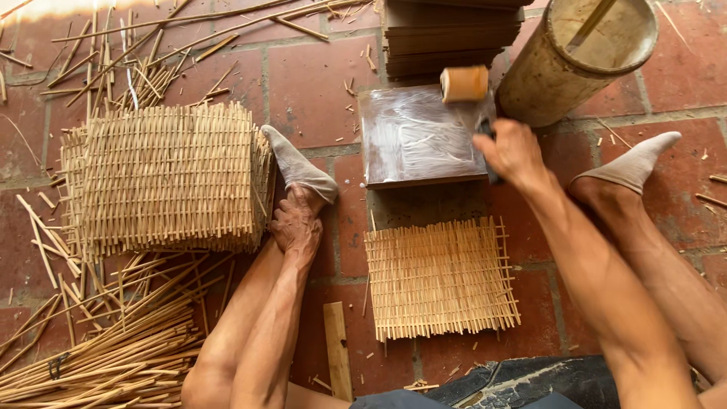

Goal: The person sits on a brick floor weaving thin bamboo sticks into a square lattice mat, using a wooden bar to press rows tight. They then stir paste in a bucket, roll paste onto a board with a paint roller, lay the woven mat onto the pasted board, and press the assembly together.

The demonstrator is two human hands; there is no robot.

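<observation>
A: Starting at the far left, we see loose canes (113,60) scattered over the brick floor (310,83), and nearer us a bundle of sticks (98,356) lying at the left edge.

B: Between them sits a stack of woven mats (166,178). Our left foot, in a grey sock (299,170), presses against its right side.

A: Our left hand (295,227) rests on that ankle, just beside the stack. The fingers are curled loosely round the ankle; they hold no tool.

B: Near us, by the left leg, a short wood strip (337,360) lies flat on the bricks.

A: Moving right, a single woven mat (439,279) lies flat between our legs. Just beyond it is a board (413,136), its top smeared with something white and shiny.

B: Farther off, a pile of flat boards (447,38) stands past that board.

A: Our right hand (515,155) is at the board's right edge, closed round a dark handle. That is the roller (464,83); its pale orange drum sits over the board's far right corner.

B: We cannot tell whether the drum touches the board.

A: Right of the roller stands a bamboo tube (560,68), open at the top, with a stick inside it. Our right foot (628,167), also socked, lies near it on the right.
</observation>
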